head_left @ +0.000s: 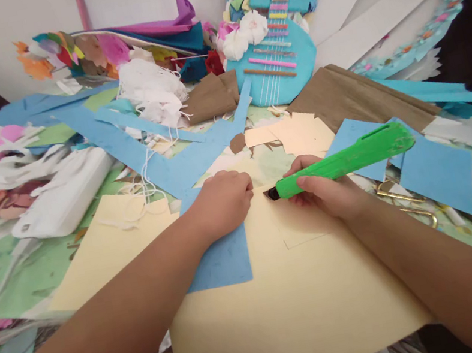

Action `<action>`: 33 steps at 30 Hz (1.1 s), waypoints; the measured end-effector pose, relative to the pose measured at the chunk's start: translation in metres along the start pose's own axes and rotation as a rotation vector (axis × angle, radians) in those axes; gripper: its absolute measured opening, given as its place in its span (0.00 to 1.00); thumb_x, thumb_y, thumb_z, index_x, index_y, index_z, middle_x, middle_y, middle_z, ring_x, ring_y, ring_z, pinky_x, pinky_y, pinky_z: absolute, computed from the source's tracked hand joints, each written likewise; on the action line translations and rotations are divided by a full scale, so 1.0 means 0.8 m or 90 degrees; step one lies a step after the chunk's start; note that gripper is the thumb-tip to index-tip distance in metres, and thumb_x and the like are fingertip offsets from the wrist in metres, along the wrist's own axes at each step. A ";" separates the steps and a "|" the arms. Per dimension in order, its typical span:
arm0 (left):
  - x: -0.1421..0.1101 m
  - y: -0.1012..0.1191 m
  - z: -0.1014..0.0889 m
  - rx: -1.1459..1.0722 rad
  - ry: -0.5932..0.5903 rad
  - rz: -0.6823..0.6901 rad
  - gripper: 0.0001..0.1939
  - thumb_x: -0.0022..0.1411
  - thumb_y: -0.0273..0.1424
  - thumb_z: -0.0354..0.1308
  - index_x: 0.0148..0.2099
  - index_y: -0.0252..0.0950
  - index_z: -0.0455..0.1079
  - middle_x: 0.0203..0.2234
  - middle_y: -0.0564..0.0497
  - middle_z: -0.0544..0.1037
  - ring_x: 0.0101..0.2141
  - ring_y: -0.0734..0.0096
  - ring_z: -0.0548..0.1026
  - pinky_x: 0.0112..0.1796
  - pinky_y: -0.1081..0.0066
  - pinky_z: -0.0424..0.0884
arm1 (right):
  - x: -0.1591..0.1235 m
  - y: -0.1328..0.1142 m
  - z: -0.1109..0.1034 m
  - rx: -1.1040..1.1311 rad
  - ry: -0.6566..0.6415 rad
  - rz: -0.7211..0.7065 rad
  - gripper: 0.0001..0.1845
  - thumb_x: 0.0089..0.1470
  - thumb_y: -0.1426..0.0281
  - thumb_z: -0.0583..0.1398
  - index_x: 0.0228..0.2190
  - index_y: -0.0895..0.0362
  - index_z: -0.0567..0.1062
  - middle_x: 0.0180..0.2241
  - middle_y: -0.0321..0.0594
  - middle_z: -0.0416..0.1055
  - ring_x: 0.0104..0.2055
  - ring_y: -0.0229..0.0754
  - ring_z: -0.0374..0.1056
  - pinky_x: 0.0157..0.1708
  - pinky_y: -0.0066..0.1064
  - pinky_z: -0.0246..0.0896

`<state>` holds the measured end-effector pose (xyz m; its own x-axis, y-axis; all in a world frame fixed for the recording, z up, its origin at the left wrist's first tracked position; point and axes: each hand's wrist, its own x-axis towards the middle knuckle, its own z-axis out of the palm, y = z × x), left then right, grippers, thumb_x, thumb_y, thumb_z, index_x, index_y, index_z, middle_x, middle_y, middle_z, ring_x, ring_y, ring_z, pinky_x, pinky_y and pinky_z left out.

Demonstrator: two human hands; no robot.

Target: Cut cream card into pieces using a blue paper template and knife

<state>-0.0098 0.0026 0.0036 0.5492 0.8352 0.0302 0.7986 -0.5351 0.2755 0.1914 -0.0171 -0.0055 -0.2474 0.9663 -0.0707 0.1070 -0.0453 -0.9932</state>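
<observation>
My right hand [324,188] is closed around a bright green utility knife [342,159]. Its dark, short blade end points left, close above a large cream paper sheet [287,313]. Thin pencil lines show on this sheet just below the hand. My left hand [224,200] rests with curled fingers on a blue paper piece [224,264] that lies over the cream sheet. What those fingers hold, if anything, is hidden. A narrow gap separates the two hands.
A white power strip [65,191] lies at the left. White string [151,88] and blue paper strips [188,163] are behind my hands. A blue paper guitar [273,60] leans at the back. Blue squares [438,171] and gold scissors handles [404,198] lie at the right.
</observation>
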 end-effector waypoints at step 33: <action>0.000 0.002 0.000 0.021 0.009 0.020 0.09 0.57 0.28 0.44 0.31 0.37 0.66 0.28 0.49 0.70 0.33 0.65 0.68 0.33 0.67 0.63 | -0.012 -0.007 0.024 -0.382 0.124 -0.160 0.05 0.46 0.66 0.57 0.26 0.54 0.66 0.24 0.36 0.66 0.25 0.37 0.61 0.24 0.31 0.56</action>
<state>-0.0089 0.0017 0.0043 0.5709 0.8193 0.0527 0.7886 -0.5651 0.2424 0.1748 -0.0313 -0.0010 -0.1618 0.9598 0.2292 0.5990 0.2801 -0.7502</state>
